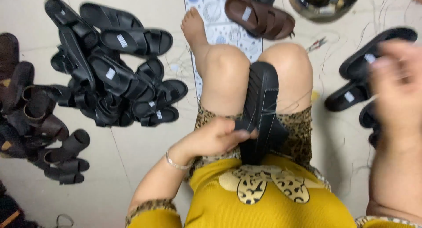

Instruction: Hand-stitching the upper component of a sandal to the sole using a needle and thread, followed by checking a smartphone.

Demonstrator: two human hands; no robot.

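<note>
Pale floor (132,166) spreads under a seated person, with a heap of black sandals (114,74) on one side and brown ones (30,118) beyond it. Between the knees stands a black sandal (262,100), sole up. Left hand (215,138) pinches its near end, fingers closed. Right hand (398,81) is raised and blurred; its grip cannot be told.
</note>
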